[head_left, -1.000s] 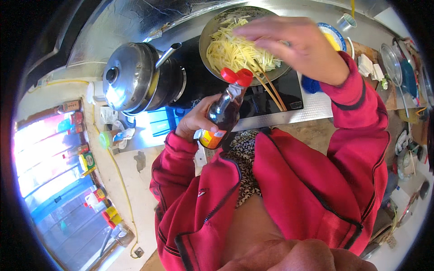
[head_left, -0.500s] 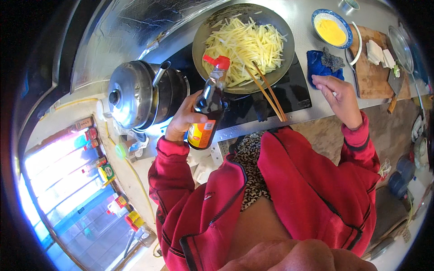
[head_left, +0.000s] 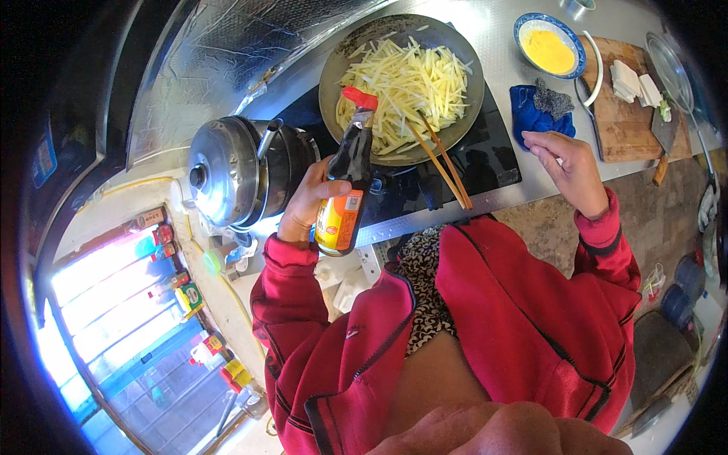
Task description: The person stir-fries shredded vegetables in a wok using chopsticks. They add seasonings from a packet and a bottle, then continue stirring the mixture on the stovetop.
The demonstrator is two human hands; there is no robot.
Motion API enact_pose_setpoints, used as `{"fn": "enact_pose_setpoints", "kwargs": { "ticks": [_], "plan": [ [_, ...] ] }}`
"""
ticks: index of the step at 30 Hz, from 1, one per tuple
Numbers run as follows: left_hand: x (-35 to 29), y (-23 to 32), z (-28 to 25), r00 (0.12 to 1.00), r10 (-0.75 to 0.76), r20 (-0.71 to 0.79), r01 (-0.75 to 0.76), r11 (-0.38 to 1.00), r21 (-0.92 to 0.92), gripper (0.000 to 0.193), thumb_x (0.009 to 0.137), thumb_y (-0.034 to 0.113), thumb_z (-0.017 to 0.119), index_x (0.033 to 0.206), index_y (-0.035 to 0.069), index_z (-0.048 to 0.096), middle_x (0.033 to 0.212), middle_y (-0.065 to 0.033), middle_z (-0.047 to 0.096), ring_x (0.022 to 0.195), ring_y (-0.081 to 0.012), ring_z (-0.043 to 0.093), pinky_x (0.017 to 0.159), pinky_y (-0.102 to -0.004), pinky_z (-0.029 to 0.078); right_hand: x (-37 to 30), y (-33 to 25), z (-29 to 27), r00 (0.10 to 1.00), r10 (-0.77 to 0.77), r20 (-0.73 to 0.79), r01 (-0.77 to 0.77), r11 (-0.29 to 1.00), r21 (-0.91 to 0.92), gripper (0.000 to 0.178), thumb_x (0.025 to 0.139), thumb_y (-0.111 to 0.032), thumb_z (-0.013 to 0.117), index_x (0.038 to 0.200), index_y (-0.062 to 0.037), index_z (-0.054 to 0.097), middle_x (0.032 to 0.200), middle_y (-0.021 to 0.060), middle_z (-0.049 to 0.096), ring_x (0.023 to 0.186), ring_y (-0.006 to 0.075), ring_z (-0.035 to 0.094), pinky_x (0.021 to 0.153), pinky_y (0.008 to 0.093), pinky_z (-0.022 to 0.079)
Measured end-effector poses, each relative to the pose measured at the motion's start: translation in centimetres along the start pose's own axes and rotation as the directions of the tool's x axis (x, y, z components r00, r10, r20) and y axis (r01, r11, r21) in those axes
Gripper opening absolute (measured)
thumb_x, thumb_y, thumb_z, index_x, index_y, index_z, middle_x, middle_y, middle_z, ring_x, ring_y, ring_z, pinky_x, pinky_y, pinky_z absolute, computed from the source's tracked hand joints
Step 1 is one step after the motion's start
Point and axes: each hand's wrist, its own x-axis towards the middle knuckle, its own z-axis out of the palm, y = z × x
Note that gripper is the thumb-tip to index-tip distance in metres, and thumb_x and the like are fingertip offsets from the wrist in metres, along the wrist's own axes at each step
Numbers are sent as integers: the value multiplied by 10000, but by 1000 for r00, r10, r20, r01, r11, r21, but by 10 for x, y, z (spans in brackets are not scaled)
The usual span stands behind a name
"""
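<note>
My left hand (head_left: 306, 200) is wrapped round a dark sauce bottle (head_left: 348, 189) with a red cap and a yellow-orange label. The bottle stands nearly upright, its cap by the lower left rim of a dark pan (head_left: 461, 130). Pale cut strips (head_left: 406, 87), like shredded potato, are heaped in that pan. Two wooden chopsticks (head_left: 449, 176) lean in it, handles over the near rim. My right hand (head_left: 567, 168) hovers near the counter edge with loosely bent fingers, holding nothing. Just beyond its fingertips lies a blue cloth (head_left: 531, 114) with a grey scouring pad (head_left: 553, 99) on it.
The pan sits on a black cooktop (head_left: 485, 163), beside a lidded steel pot (head_left: 235, 173). Farther right are a blue-rimmed bowl (head_left: 580, 57) of yellow liquid, a wooden cutting board (head_left: 618, 136) with white blocks (head_left: 626, 82), and a knife (head_left: 664, 144). Condiment containers (head_left: 189, 296) line the window.
The bottle is a little lower in the view and more of its label shows. The view has shifted slightly; my right hand stays nearly where it was.
</note>
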Motion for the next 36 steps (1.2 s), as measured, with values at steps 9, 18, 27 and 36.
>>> {"fn": "enact_pose_setpoints", "kwargs": {
  "ticks": [9,18,27,36],
  "plan": [
    [2,2,4,999,-6,-47,6,1000,2,441,753,143,721,1125,-41,572,901,-56,659,733,-123,641,679,-244,522,0,0,-3,999,10,44,-12,999,33,213,885,-53,625,1089,-14,672,909,164,688,797,307,679,691,348,520],
    [-5,-11,-10,988,35,-149,-40,999,-28,330,803,98,687,1094,-26,590,880,-68,666,722,-142,661,672,-258,532,1,0,-5,996,-9,86,6,999,34,229,874,-43,630,1097,-14,666,932,159,692,824,317,679,718,347,525],
    [-21,-3,11,995,28,-100,-25,999,34,441,759,123,734,1124,-63,570,916,-75,656,771,-139,642,710,-273,523,6,-4,-8,994,-49,102,43,997,56,232,858,-30,643,1088,-16,671,931,153,693,806,313,676,712,344,523],
    [-21,-7,23,972,121,-200,-122,992,5,453,757,100,745,1141,-61,568,950,-84,669,772,-145,654,700,-267,531,13,-13,-15,988,-103,115,94,993,77,222,861,-50,652,1080,-23,676,921,150,694,785,304,674,696,342,522]
  ]
}}
